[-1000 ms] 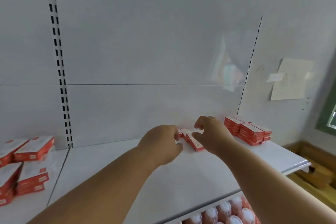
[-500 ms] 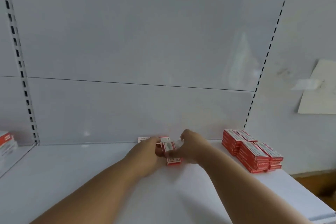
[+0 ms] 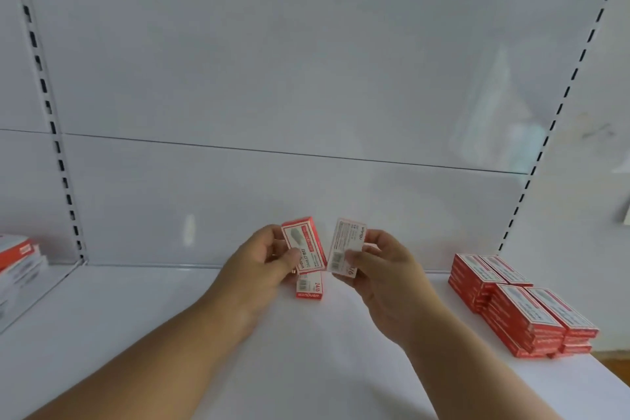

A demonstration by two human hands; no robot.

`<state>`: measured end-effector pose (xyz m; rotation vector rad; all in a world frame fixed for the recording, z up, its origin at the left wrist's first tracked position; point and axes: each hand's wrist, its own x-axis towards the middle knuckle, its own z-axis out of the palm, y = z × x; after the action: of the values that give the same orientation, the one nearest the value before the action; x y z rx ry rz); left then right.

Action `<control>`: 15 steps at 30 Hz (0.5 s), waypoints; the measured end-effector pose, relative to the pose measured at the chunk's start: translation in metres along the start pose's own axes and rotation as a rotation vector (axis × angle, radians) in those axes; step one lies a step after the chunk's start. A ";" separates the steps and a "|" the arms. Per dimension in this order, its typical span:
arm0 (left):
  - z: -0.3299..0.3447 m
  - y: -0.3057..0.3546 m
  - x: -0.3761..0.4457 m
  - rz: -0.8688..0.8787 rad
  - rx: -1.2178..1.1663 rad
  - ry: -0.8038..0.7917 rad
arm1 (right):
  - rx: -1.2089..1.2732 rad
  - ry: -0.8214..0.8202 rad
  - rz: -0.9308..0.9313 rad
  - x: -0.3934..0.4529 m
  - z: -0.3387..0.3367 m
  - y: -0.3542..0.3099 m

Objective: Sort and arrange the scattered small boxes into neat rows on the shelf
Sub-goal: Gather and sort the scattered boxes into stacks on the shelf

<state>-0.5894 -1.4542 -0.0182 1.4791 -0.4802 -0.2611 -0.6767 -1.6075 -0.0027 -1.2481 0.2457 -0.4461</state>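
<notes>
Now holding two boxes above shelf (image 3: 143,310).
Left hand (image 3: 262,264) pinching red box (image 3: 303,244), right hand (image 3: 378,266) gripping pale box (image 3: 346,244); possibly third box (image 3: 309,287) beneath.

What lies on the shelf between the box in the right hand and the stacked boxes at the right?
In the head view, nothing: only bare white shelf separates the box in the right hand from the stacked boxes.

The left hand (image 3: 262,262) gripped a red box (image 3: 303,244); the right hand (image 3: 378,266) pinched a white-faced box (image 3: 346,245) just beside it. A third box (image 3: 309,286) lay on the shelf (image 3: 306,368) below both grips.
</notes>
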 end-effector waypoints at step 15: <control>-0.007 -0.003 0.001 -0.034 0.012 0.038 | -0.106 0.032 0.068 0.002 0.000 0.007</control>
<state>-0.5850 -1.4488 -0.0207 1.5023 -0.4272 -0.2571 -0.6737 -1.6064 -0.0093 -1.3333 0.3412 -0.3990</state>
